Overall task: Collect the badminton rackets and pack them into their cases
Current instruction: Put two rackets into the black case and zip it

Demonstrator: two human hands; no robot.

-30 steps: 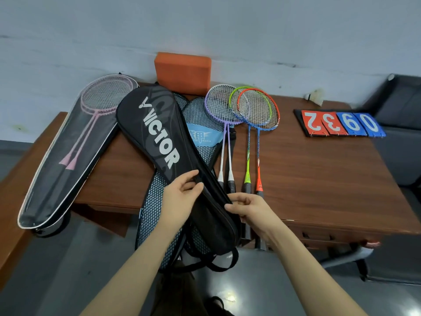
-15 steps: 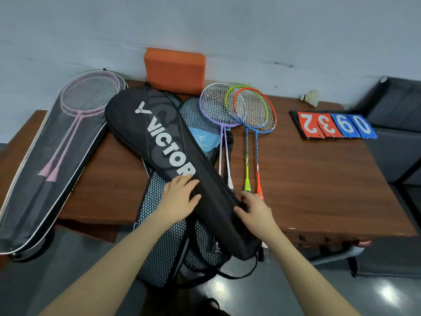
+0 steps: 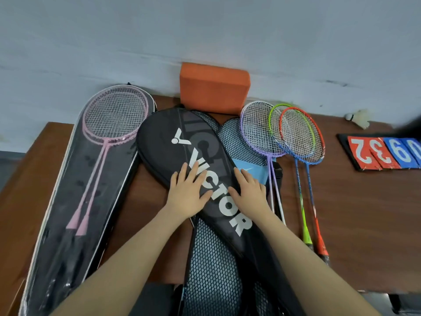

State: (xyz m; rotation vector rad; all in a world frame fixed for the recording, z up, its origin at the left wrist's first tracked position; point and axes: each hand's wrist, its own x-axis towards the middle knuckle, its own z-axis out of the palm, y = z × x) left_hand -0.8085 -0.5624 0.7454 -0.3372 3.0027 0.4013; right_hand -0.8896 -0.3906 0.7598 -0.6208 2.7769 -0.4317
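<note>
Both hands [image 3: 189, 190] slid up the black case [image 3: 200, 160], loose rackets [image 3: 293, 137] beside.

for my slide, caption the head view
Both hands flat on black Victor case, loose rackets alongside.

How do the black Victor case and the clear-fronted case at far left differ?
The Victor case is opaque black, so its contents are hidden; the clear-fronted case shows two pink rackets inside. Both hands, left and right, rest flat on the Victor case; nothing touches the clear-fronted one. The Victor case overlies mesh cases. Both are racket-shaped.
</note>
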